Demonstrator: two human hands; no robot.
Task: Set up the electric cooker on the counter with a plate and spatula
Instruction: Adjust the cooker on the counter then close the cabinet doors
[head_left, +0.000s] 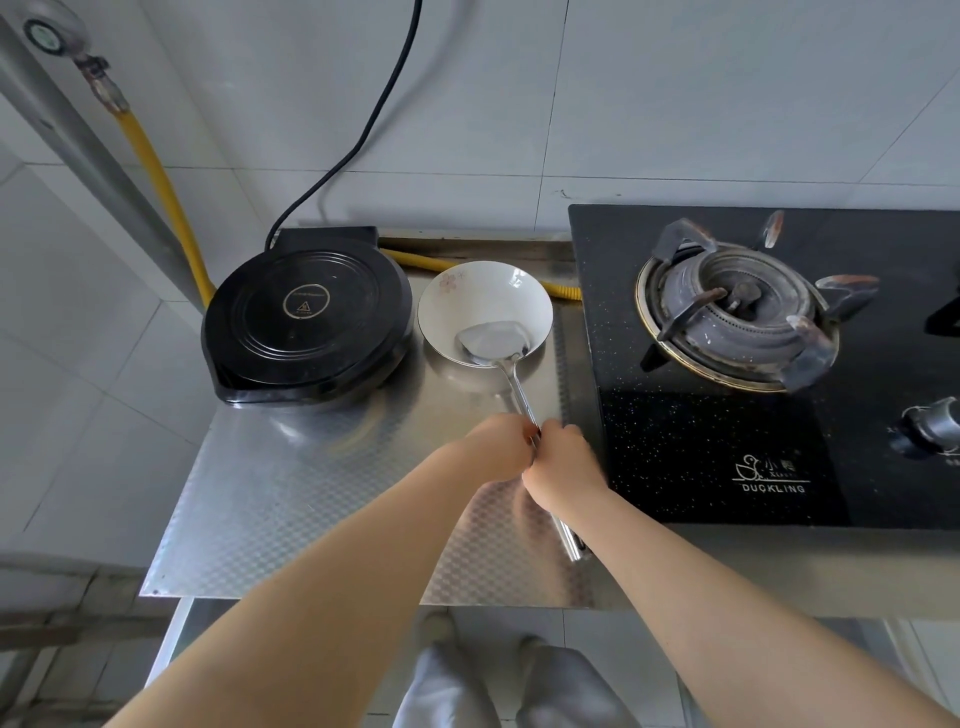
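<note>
A black round electric cooker (306, 317), lid closed, sits at the back left of the steel counter (291, 499). Right beside it stands a white plate (478, 296) with a faint flower print. A metal spatula (493, 343) lies with its blade in the plate and its handle running toward me. My left hand (498, 447) and my right hand (563, 467) both grip the spatula's handle at mid-length, touching each other. The handle's end pokes out below my right wrist.
A black gas stove (779, 364) with a burner (737, 317) fills the counter's right side. The cooker's black cord (363, 135) runs up the tiled wall. A yellow gas hose (156, 171) comes down behind the cooker and plate. The counter's front edge is near my arms.
</note>
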